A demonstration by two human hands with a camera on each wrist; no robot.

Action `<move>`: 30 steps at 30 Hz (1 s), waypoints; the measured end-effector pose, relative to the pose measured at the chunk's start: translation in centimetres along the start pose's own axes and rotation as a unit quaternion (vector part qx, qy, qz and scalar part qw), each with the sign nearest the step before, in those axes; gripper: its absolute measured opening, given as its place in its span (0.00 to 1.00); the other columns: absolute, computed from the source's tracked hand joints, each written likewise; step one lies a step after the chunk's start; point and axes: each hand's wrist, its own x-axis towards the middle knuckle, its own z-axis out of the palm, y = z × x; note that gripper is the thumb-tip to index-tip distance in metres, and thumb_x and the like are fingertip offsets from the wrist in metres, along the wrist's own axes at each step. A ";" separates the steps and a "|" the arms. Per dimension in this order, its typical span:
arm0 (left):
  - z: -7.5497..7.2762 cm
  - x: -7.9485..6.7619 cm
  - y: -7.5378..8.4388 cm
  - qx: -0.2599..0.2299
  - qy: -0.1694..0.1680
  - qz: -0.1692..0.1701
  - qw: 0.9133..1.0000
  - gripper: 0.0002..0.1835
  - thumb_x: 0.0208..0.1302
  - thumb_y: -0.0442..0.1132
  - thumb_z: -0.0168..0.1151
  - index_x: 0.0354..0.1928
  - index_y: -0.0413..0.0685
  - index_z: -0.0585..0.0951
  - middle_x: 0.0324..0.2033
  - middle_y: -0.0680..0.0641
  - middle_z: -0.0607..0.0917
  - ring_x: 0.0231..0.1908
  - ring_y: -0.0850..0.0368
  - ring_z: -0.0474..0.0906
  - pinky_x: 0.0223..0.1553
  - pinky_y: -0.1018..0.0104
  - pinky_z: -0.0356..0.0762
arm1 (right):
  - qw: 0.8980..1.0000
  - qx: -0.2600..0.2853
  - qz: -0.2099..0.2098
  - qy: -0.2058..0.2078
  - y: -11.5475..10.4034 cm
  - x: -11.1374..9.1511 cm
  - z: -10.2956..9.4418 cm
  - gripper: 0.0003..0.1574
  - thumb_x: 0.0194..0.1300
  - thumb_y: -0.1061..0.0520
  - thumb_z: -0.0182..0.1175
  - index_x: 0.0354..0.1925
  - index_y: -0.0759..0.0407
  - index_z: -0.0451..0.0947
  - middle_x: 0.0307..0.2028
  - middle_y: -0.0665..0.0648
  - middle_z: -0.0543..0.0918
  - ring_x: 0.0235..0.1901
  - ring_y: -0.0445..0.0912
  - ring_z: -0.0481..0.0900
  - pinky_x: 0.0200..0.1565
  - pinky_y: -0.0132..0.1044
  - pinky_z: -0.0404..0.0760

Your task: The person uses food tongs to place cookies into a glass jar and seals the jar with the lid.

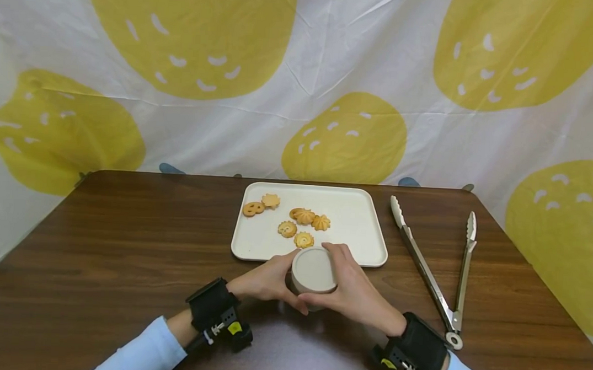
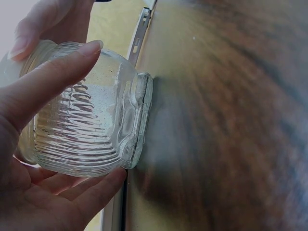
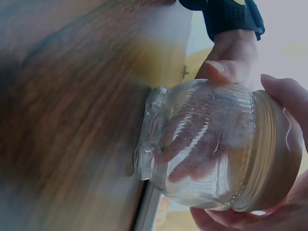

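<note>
A clear ribbed glass jar with a beige lid (image 1: 315, 269) stands on the table in front of the tray, between both hands. My left hand (image 1: 271, 280) grips the glass body (image 2: 101, 115), thumb on the near side and fingers round the far side. My right hand (image 1: 353, 291) holds the lid, its thumb and fingers curled round the rim, as the right wrist view shows. Through the clear glass (image 3: 202, 144) the left fingers are visible. In both wrist views the jar's thick base touches the tabletop or sits very close to it.
A white tray (image 1: 349, 226) with several cookies (image 1: 305, 216) lies just beyond the hands. Spread metal tongs (image 1: 433, 279) rest on the dark wooden table (image 1: 124, 255) at the right. A lemon-patterned cloth (image 1: 219, 132) hangs behind the table's far edge.
</note>
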 end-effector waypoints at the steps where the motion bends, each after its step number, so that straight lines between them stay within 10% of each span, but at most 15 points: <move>1: 0.0 0.0 0.0 0.002 0.001 0.001 1.000 0.47 0.30 0.41 0.76 0.58 0.47 0.64 0.55 0.43 0.74 0.53 0.54 0.68 0.57 0.52 0.65 | 1.000 0.004 -0.002 -0.001 0.0 0.0 -0.1 0.56 0.38 0.43 0.71 0.58 0.68 0.58 0.47 0.64 0.70 0.43 0.51 0.70 0.42 0.50 0.78; 30: 0.0 0.0 0.0 -0.017 -0.017 0.011 1.000 0.48 0.34 0.39 0.75 0.61 0.43 0.60 0.57 0.39 0.71 0.56 0.50 0.66 0.59 0.50 0.64 | 0.982 0.150 0.042 -0.102 2.4 0.5 -1.8 0.52 0.46 0.46 0.67 0.64 0.58 0.54 0.58 0.67 0.68 0.53 0.55 0.68 0.53 0.57 0.68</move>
